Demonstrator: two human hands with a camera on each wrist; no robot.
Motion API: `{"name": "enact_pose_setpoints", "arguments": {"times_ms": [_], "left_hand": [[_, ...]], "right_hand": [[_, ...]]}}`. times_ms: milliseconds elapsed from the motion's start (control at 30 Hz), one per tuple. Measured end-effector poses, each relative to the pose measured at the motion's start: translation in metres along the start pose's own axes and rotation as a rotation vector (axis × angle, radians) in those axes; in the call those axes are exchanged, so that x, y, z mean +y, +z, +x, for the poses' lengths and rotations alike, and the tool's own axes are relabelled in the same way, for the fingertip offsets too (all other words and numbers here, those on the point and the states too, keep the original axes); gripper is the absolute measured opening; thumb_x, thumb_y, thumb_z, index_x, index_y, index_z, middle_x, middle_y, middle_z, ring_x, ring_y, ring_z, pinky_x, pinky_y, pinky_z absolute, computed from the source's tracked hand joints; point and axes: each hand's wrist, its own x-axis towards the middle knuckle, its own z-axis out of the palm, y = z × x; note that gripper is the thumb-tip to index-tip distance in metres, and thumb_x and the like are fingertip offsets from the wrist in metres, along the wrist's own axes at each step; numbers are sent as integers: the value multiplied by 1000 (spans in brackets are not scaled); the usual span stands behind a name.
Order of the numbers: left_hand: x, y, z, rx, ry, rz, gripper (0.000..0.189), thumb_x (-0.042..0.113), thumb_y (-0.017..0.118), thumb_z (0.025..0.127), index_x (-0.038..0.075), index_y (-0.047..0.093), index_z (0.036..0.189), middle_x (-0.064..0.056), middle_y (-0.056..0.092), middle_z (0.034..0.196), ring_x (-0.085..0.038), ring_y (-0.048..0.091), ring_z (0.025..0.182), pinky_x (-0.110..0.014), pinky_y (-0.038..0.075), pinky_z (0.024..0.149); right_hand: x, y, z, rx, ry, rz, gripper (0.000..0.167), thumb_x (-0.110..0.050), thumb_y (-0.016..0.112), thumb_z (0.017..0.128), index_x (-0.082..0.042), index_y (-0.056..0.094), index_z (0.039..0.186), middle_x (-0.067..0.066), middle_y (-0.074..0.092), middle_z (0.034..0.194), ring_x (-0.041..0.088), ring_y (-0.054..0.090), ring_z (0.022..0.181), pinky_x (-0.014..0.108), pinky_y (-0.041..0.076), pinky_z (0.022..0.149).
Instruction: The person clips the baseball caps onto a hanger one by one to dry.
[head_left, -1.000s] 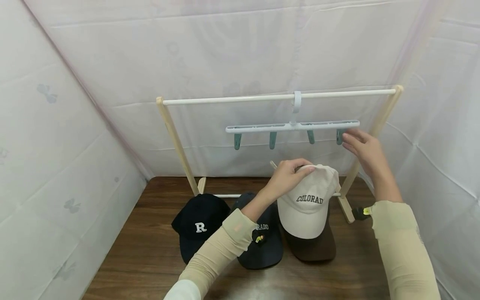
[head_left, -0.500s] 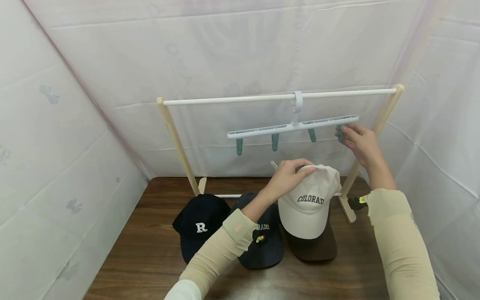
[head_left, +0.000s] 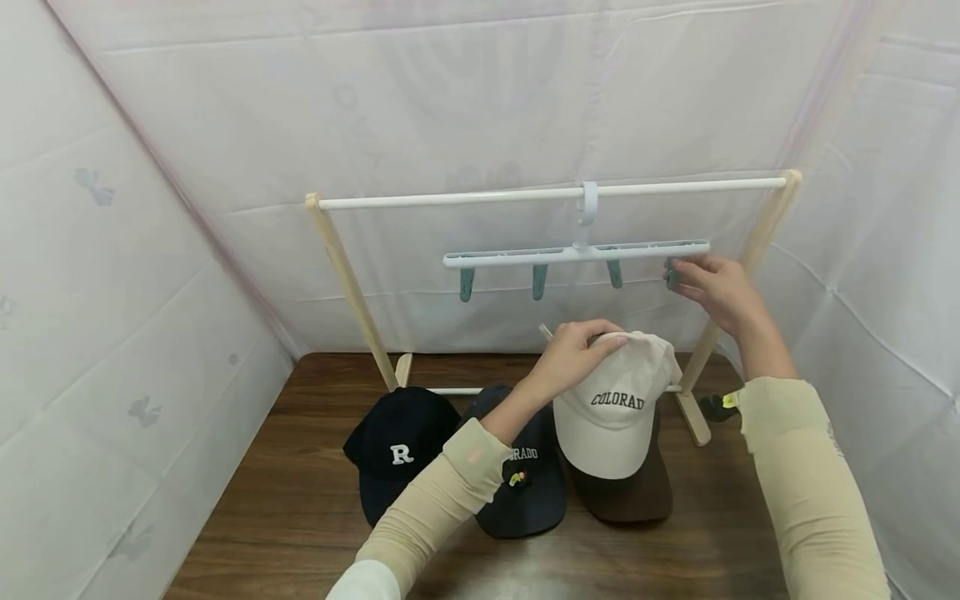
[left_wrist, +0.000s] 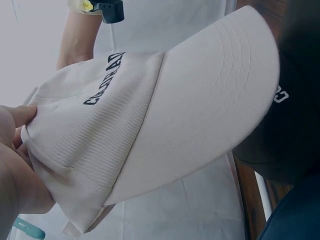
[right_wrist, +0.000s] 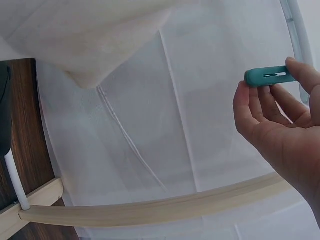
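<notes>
My left hand [head_left: 573,354] pinches a cream baseball cap [head_left: 611,425] at the top of its crown, brim pointing down and lettering facing me. In the left wrist view the thumb [left_wrist: 22,115] presses on the fabric near the edge. Up at the right end of a pale blue clip hanger [head_left: 510,259], my right hand [head_left: 720,292] pinches the outermost teal clip [right_wrist: 270,76] between thumb and fingers. The other teal clips [head_left: 539,282] hang down with nothing in them. Part of the cream cap's far side is hidden in the head view.
The hanger hooks over the white rail [head_left: 450,199] of a wooden-legged rack. On the brown table [head_left: 247,508] lie a black cap [head_left: 405,417] with an R, a navy cap [head_left: 532,504] partly behind the left forearm, and a brown cap [head_left: 637,496] below the cream one.
The right hand has gone from touching the end clip to pinching it. The hanger tilted right end up, then came back nearly level. The left hand and cream cap stay nearly still.
</notes>
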Motion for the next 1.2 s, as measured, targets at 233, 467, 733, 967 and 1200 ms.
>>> {"name": "enact_pose_setpoints", "arguments": {"times_ms": [233,467,733,967,1200], "left_hand": [[-2,-2,-1,10,-7,14,26,32,61,104,14,75,115,2,75,111,-1,65,99,-16,50,84],[-4,-1,-1,22,-9,22,25,31,63,103,13,76,113,2,76,109,-2,66,99,-17,50,85],[-7,3,-1,17,-13,13,27,32,62,103,12,75,115,0,76,110,-2,66,99,-16,50,84],[-8,4,-3,14,-19,7,26,32,62,103,13,75,115,0,75,111,-3,67,99,-17,51,83],[-10,4,-4,16,-26,3,27,32,61,103,13,75,116,1,75,112,-3,67,100,-17,52,83]], "right_hand": [[-2,3,-6,-15,10,0,46,-24,70,98,1,54,133,4,56,129,2,61,109,17,50,95],[-1,4,-15,-2,-7,-14,55,-22,72,97,7,49,137,7,53,132,1,62,109,18,49,96],[5,3,-28,25,-47,9,33,-17,74,95,-5,65,125,-1,62,123,3,65,106,17,51,93],[12,7,-42,55,-90,106,37,-10,75,93,5,66,125,-2,71,112,7,70,100,20,53,89],[14,12,-50,113,-67,176,24,-9,78,90,-4,75,113,-4,74,104,9,73,94,22,55,87]]}}
